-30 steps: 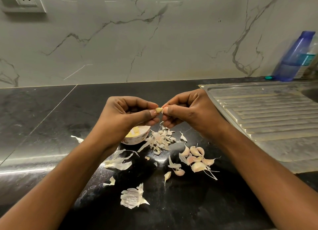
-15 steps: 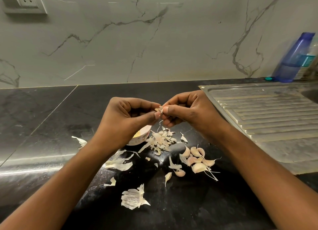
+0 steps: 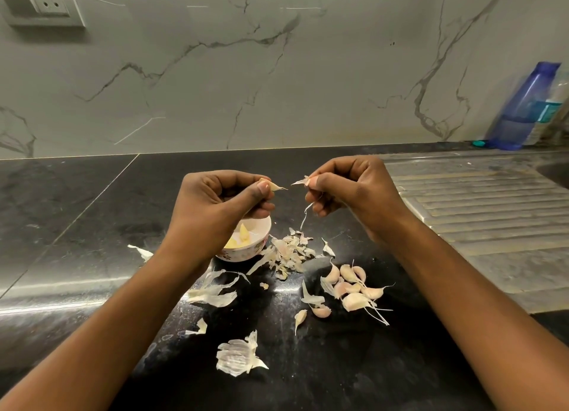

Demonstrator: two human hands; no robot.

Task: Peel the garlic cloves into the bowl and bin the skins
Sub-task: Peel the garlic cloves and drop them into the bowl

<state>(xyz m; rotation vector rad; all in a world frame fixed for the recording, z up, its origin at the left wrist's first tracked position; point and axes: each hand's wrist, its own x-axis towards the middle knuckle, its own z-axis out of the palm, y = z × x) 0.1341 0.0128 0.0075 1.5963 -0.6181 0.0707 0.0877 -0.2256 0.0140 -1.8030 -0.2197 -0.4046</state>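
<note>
— So, where is the garlic clove [image 3: 272,185]?
— At the tip of the left hand [image 3: 215,210], pinched between thumb and forefinger. Its pointed end sticks out to the right, past the fingers [image 3: 261,192], and the other fingers are curled in underneath.
— And the right hand [image 3: 351,192]?
— It pinches a scrap of skin [image 3: 301,181] between thumb and forefinger. The scrap points at the clove's tip, with a small gap between the two. A thin thread of skin [image 3: 304,216] hangs down from that hand.
— What lies beneath?
— The bowl [image 3: 246,255] stands on the dark worktop [image 3: 77,226] right under the left hand, which partly hides it. There are yellowish peeled pieces [image 3: 243,233] inside. Just to its right is a heap of skins [image 3: 289,253]. Nearer the person, to the right, sits a cluster of unpeeled cloves [image 3: 351,287]. Bigger papery husks [image 3: 237,356] lie scattered to the front and left.
— Further out?
— A ribbed steel draining board [image 3: 477,210] is on the right, and a blue bottle [image 3: 523,109] stands against the marble wall [image 3: 277,72]. There is a socket [image 3: 46,1] at the top left.
</note>
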